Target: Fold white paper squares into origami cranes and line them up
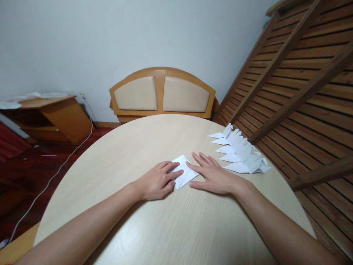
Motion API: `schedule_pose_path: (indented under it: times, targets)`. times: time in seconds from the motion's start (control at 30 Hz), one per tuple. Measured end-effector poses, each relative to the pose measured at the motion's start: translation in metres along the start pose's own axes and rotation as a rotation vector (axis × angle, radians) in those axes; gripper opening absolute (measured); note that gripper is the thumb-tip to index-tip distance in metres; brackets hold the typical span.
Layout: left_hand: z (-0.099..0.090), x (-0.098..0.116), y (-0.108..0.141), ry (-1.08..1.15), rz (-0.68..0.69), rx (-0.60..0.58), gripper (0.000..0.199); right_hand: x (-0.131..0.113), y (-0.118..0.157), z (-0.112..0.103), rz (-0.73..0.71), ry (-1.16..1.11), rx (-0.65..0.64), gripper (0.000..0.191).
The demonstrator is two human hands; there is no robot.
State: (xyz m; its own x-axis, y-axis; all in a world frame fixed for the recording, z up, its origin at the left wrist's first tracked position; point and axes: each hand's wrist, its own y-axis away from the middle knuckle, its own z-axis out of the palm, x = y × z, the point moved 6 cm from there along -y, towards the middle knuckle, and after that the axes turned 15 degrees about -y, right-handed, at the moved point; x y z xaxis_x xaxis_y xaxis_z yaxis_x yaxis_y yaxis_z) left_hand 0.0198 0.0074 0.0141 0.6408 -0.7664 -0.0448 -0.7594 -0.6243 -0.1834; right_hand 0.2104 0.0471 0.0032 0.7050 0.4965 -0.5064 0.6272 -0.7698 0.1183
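A folded white paper (184, 174) lies flat on the round pale wood table (132, 143), one corner pointing away and one toward me. Creases run across its surface. My left hand (160, 180) rests palm down at its left side, with spread fingers lying on the paper. From the right, my right hand (211, 173) reaches in with its fingers apart; the fingertips touch the paper's right part, and the thumb lies beside its lower right edge. Neither hand grips anything.
Several folded white paper figures (234, 149) stand in a row at the table's right side. Beyond are a padded headboard (160, 92), a slatted wooden frame (303, 92) on the right, and a desk (63, 117) with a white cable (68, 158) at left.
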Motion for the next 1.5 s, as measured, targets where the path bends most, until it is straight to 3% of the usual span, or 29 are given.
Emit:
schedule_pose_path:
  times: [0.27, 0.7, 0.93, 1.13, 1.3, 1.5]
  targets:
    - [0.0, 0.0, 0.001, 0.024, 0.011, 0.013, 0.049, -0.015, 0.0, -0.013, -0.167, 0.064, 0.17, 0.068]
    - [0.0, 0.002, 0.0, -0.015, -0.006, 0.015, 0.049, -0.025, -0.007, -0.009, -0.225, 0.105, 0.221, 0.062]
    - [-0.001, 0.002, 0.001, -0.009, -0.012, 0.015, 0.049, -0.026, 0.004, -0.027, -0.285, 0.163, 0.286, 0.041]
    - [0.003, -0.001, 0.002, 0.013, -0.008, 0.034, 0.05, -0.025, -0.002, -0.027, -0.322, 0.07, 0.377, 0.018]
    - [0.008, -0.003, 0.003, 0.068, -0.01, 0.07, 0.061, -0.034, -0.012, -0.014, -0.365, -0.103, 0.41, 0.032]
    - [0.008, -0.005, 0.003, 0.13, -0.034, 0.118, 0.078, -0.04, -0.013, -0.008, -0.318, -0.186, 0.409, 0.045]
